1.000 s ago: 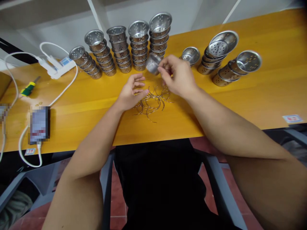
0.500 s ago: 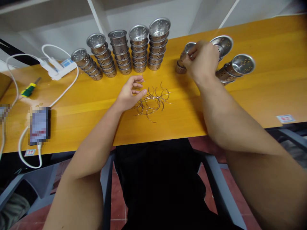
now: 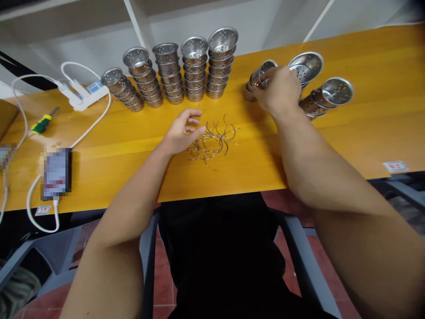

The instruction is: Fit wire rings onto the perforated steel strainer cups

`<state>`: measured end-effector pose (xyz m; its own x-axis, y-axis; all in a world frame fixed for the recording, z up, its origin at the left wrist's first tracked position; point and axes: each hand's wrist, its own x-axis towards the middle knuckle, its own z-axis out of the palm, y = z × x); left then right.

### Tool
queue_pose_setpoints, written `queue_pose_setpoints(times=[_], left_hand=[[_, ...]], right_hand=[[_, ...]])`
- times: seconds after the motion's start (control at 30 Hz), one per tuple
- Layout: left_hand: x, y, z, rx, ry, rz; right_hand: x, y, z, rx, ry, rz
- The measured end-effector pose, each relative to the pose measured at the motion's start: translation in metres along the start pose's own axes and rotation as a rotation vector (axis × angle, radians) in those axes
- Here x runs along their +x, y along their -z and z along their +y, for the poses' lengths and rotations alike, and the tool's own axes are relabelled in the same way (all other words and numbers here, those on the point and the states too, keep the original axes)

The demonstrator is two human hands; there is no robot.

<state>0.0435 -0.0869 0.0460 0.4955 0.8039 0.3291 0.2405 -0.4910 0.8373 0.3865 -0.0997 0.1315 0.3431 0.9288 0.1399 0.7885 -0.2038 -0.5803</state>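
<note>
Right hand [image 3: 281, 91]: thumb and fingers bent close, pinching the rim of the top perforated cup [image 3: 260, 79] on a short stack, right of centre. Left hand [image 3: 186, 130]: half open, thumb apart from curled fingers, beside the wire pile [image 3: 215, 141]; can't tell if a wire sits in the fingers.

In the way: the right hand covers part of its own stack and the lower part of the wide-mouthed stack [image 3: 306, 70] next to it; a tilted stack [image 3: 332, 95] stands just beyond, partly behind the wrist. Back row [image 3: 171, 74] runs near the table's rear edge. Far left, well apart: power strip [image 3: 89, 96], screwdriver [image 3: 42, 123], phone [image 3: 56, 173] (screen pixelated).

Counts: 5 stacks in the back row, 3 on the right, 8 total; 1 power strip, 1 screwdriver, 1 phone, 2 labels [image 3: 396, 166] at the table [image 3: 116, 164] edge. Wires overlap, no safe count.
</note>
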Motion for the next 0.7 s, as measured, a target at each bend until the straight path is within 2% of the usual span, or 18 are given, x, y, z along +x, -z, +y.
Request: queue_pose_setpoints(times=[0.1,0.43,0.7], left_hand=[[-0.001,0.000,0.002,-0.003,0.006,-0.010],[-0.002,-0.001,0.009,-0.025,0.021,-0.011],[-0.002,-0.001,0.015,-0.001,0.060,-0.007]], right_hand=[[-0.002,0.001,-0.001,-0.011,-0.002,-0.039],[-0.007,0.000,-0.012,-0.217,-0.007,0.059],[-0.005,-0.003,-0.011,-0.291,-0.042,0.027]])
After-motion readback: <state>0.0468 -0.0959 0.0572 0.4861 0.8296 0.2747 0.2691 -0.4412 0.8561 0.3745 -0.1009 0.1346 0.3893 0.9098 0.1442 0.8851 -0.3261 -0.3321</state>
